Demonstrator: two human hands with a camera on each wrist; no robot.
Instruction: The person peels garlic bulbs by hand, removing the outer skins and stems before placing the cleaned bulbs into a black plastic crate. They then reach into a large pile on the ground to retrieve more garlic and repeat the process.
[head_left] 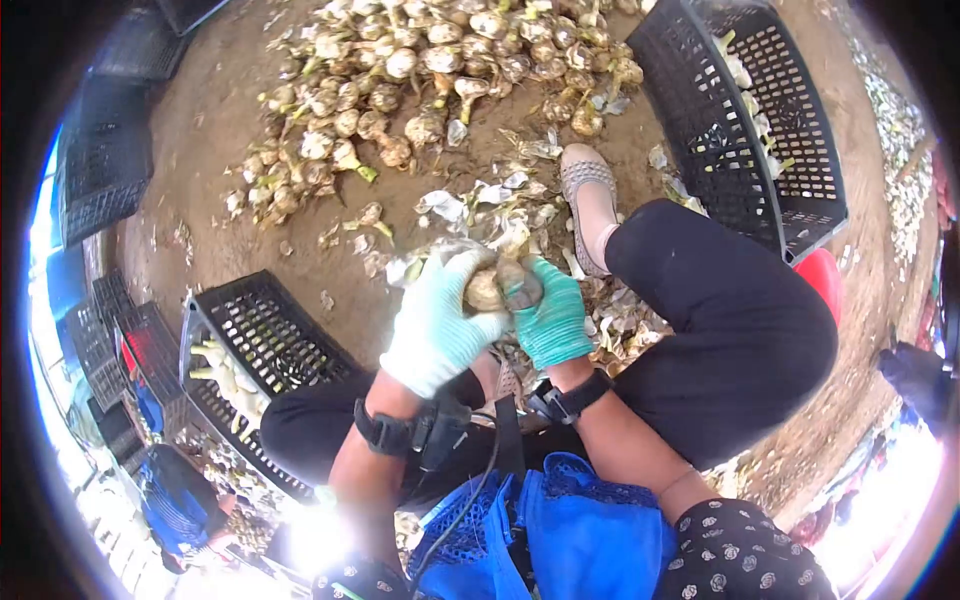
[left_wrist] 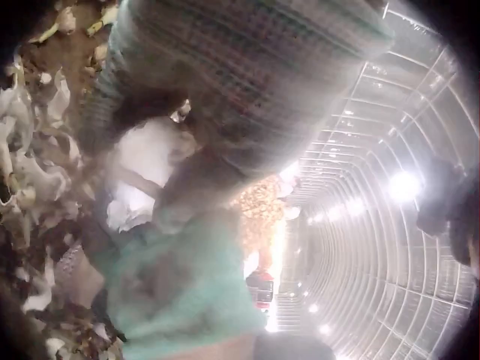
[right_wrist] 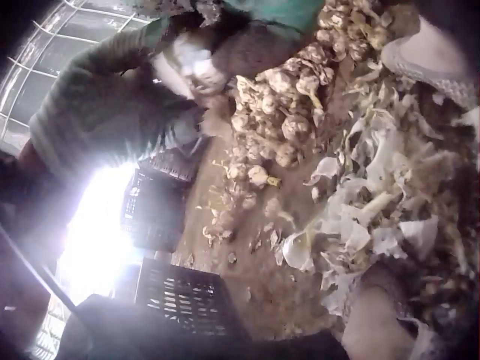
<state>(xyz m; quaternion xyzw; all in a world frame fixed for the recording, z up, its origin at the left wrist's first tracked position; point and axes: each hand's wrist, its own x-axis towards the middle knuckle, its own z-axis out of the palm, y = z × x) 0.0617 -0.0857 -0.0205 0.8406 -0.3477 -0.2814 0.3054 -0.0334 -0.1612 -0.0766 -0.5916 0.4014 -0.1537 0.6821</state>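
A pale, round garlic-like bulb (head_left: 484, 291) is held between two gloved hands above the ground. The left hand (head_left: 435, 325), in a whitish knit glove, curls round its left side. From the right, the right hand (head_left: 555, 318), in a green glove with soiled fingertips, grips the same bulb. In the left wrist view, the bulb's white surface (left_wrist: 142, 169) shows between the left glove (left_wrist: 247, 82) and the green right glove (left_wrist: 180, 285). The right wrist view shows the bulb (right_wrist: 191, 67) partly covered by fingers.
Beyond the hands lies a heap of bulbs (head_left: 440, 60). Peeled skins (head_left: 450, 207) litter the soil near a shoe (head_left: 588, 190). Black crates stand at right (head_left: 700, 120) and left (head_left: 275, 335), with pale stalks inside. The person's bent legs flank the hands; another person sits at lower left.
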